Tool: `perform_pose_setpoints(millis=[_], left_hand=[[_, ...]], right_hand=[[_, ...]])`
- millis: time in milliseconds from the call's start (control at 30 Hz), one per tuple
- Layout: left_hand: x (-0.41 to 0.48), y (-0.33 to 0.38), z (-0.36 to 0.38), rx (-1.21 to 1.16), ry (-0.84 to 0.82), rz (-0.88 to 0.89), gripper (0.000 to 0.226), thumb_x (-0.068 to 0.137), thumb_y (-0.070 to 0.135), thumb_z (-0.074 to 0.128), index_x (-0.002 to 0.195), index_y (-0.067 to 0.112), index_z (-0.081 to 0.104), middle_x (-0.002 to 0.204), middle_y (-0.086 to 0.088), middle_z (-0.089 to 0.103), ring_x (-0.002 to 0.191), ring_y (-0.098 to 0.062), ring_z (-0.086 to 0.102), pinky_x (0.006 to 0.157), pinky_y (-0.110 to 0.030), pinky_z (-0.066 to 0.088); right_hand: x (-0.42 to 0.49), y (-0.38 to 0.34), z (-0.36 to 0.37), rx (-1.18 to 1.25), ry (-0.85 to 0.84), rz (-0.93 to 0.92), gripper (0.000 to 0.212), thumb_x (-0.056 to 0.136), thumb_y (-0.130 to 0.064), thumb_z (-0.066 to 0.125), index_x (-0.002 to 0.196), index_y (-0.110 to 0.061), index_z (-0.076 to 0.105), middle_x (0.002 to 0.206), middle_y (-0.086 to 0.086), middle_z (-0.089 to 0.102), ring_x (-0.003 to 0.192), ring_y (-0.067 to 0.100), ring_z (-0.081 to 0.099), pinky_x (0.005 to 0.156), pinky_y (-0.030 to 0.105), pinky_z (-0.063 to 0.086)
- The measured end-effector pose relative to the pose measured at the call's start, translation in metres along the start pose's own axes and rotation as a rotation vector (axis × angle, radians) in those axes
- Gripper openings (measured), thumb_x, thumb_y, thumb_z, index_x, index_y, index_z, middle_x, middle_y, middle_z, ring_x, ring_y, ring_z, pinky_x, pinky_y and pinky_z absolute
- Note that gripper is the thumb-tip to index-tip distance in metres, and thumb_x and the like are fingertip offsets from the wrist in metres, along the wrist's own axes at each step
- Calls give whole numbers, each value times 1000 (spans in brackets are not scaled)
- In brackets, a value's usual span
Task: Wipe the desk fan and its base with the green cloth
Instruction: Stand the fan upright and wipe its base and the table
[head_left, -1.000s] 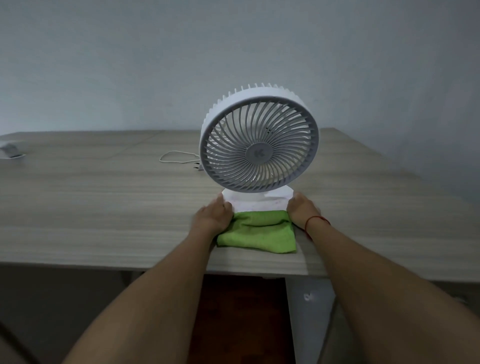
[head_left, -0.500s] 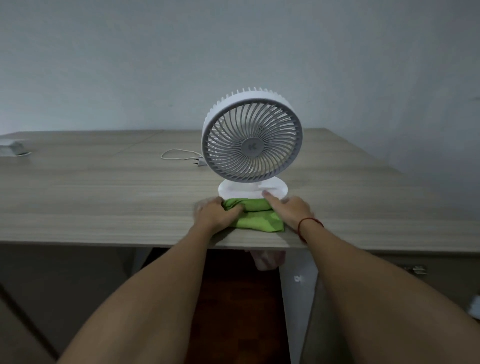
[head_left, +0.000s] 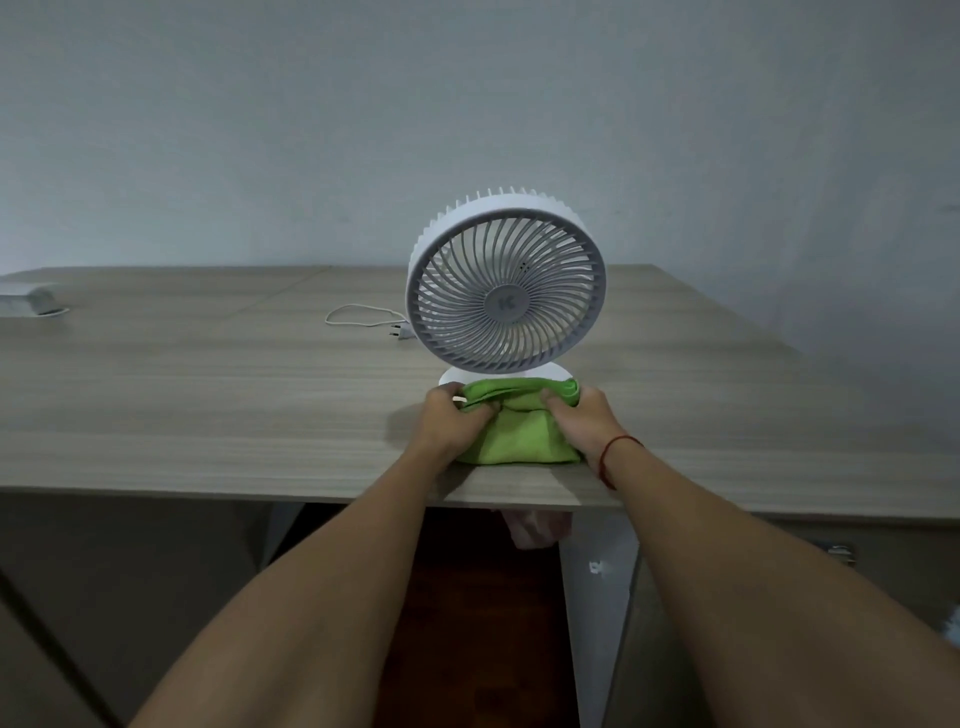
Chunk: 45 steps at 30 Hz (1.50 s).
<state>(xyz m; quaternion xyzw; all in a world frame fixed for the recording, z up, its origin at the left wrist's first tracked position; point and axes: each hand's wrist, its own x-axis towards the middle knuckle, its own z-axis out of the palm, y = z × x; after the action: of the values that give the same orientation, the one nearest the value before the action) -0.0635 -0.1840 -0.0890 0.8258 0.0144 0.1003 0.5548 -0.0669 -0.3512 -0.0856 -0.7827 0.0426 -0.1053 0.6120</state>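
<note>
A white desk fan (head_left: 505, 280) with a round grille stands upright on the wooden desk (head_left: 208, 405), facing me. Its round white base (head_left: 555, 373) shows only at its back and right; the green cloth (head_left: 519, 431) lies bunched against its front. My left hand (head_left: 451, 421) grips the cloth's left end, and my right hand (head_left: 584, 421), with a red string at the wrist, grips its right end. Both hands rest on the desk just in front of the fan.
The fan's white cable and plug (head_left: 374, 319) lie on the desk to the left behind the fan. A pale flat object (head_left: 28, 301) sits at the far left edge. The desk's front edge runs just below my hands. A wall stands behind.
The cloth lay flat in front of the base with my hands beside it. Both hands have since closed on it and bunched it up against the base.
</note>
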Motion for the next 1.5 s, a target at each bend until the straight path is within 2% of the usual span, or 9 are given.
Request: perform_pose_setpoints(millis=[233,333,433,667,867,1000,1133,1300,1500], left_hand=[[25,-22,-9,243,300,80,43,85,53,55,107,17,63,102,-6,68,98,-28,65,87,-39,52],[38,-34,-7,539,212,39,58,92,53,41,129,10,52,132,-15,59,123,-34,53,103,-44,40],[43,-40,-1,729,59,48,68,92,62,30,128,8,50,137,-12,54,132,-28,45,112,-49,26],[42,-38,0,827,-19,34,77,93,62,22,142,5,39,150,-9,42,144,-24,32,119,-49,18],[41,-37,0,848,-50,1,80,92,63,19,146,5,34,154,-8,38,146,-23,28,120,-49,14],[40,-36,-2,855,-66,-10,80,93,62,19,146,5,34,155,-8,37,147,-23,27,121,-49,14],[41,-38,-2,863,-70,8,79,93,62,19,145,5,35,154,-8,38,146,-23,29,120,-50,15],[42,-37,-2,869,-75,8,80,93,62,19,146,4,34,155,-8,37,147,-22,27,121,-50,14],[39,-35,0,870,-74,-1,81,93,63,18,147,4,32,155,-8,36,147,-22,27,120,-50,14]], right_hand=[[43,-5,-18,-285,64,79,44,92,-25,55,129,-2,45,126,18,59,117,36,57,98,37,47],[49,2,-6,-378,269,82,66,88,-27,61,143,-7,30,142,17,46,129,36,47,107,42,39],[42,8,7,-528,446,49,68,89,-35,58,145,-8,29,149,16,35,136,35,36,113,46,29],[33,23,19,-810,-63,-40,106,68,-88,36,153,-31,9,163,6,-8,150,29,-11,121,49,1],[34,24,11,-766,-20,-291,43,98,-29,41,138,-12,48,153,11,36,142,33,27,118,38,24],[38,27,-2,-628,135,-265,32,96,-7,42,121,0,60,123,23,61,116,38,54,99,40,42],[55,26,-8,-561,264,-148,35,97,-14,41,126,-3,56,129,21,57,120,36,50,102,40,38],[62,18,18,-774,-38,-30,59,90,-57,37,143,-33,38,160,1,22,147,35,13,119,49,16],[54,18,23,-828,-14,-276,39,95,-36,42,125,-18,60,135,5,56,131,33,40,111,41,34]])
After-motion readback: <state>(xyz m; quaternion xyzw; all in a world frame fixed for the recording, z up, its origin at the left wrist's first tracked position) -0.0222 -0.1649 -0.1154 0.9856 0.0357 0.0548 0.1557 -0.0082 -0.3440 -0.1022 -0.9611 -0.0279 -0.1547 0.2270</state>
